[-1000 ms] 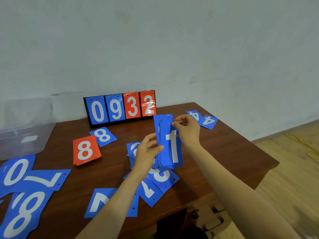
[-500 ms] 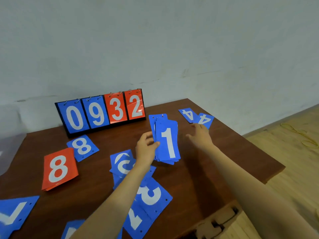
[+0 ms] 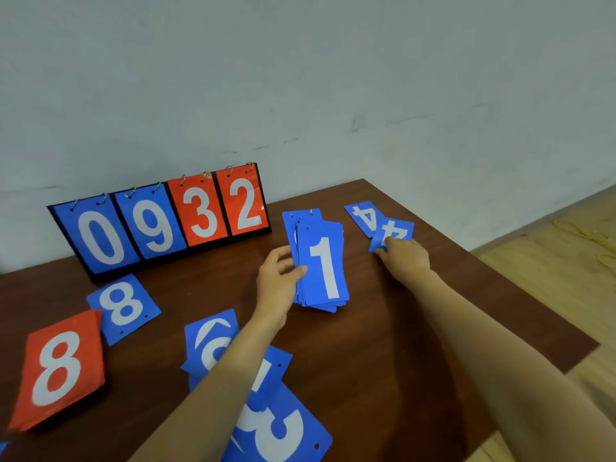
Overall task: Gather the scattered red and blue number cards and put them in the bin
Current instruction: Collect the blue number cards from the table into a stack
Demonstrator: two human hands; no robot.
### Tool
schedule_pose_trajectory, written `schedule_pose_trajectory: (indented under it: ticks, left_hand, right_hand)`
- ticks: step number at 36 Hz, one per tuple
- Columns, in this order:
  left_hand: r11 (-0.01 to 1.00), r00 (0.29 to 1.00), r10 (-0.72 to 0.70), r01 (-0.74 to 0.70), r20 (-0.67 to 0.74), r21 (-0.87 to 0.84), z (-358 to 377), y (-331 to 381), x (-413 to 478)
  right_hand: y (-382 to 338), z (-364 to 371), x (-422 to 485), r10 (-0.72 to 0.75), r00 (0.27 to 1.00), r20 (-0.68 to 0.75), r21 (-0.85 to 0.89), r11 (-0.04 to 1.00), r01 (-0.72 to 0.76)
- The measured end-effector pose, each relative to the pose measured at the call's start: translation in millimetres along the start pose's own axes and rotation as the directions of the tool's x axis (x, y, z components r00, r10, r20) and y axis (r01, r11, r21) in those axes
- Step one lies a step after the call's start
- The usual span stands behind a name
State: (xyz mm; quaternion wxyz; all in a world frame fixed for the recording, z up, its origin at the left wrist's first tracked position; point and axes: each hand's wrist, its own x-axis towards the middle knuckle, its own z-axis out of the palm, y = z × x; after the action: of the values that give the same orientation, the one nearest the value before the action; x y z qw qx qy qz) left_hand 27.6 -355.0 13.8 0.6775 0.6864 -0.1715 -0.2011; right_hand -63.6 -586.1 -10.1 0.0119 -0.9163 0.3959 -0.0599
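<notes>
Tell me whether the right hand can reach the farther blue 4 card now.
Probably yes: the right hand touches the nearer blue 4 card; the farther blue 4 card lies just beyond, mostly uncovered.

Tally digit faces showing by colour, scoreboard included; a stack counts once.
Red: 3 (red 3, red 2, red 8)
Blue: 9 (blue 0, blue 9, blue 8, blue 6-like card, half-hidden blue card, blue 3, blue 1, far blue 4, near blue 4)
Total: 12. The blue sliver at the bottom-left edge is not counted.
</notes>
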Motion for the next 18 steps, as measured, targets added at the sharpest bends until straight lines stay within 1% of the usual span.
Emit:
schedule_pose_trajectory:
  ticks: [3,7,10,15,16,18]
  left_hand:
    - [1.000,1.000,-0.013,0.013,-0.003,-0.003,-2,0,-12]
    - [1.000,1.000,0.000,0.000,-0.001,-0.002,-11,5,-36]
    - [1.000,1.000,0.021,-0.021,-0.004,0.004,-19,11,-57]
    - [0.998,0.998,0.062,-0.062,-0.007,0.009,-35,23,-91]
    - [0.998,0.998,0.068,-0.068,-0.010,0.013,-38,25,-97]
    - [0.995,0.995,0.094,-0.093,-0.021,0.043,-46,30,-108]
  right_hand:
    - [-9,-8,-18,-0.031,0.998,0.045,-0.136,0.990,0.037]
    - [-20,-12,-55,-0.151,0.987,0.049,-0.250,0.955,0.159]
    - [-26,-23,-87,-0.199,0.977,0.072,-0.206,0.956,0.210]
    - [-28,-44,-134,-0.289,0.957,0.008,-0.235,0.930,0.283]
    - [-28,-50,-142,-0.289,0.957,0.005,-0.200,0.938,0.284]
    - [-29,-69,-156,-0.276,0.961,0.026,-0.034,0.960,0.277]
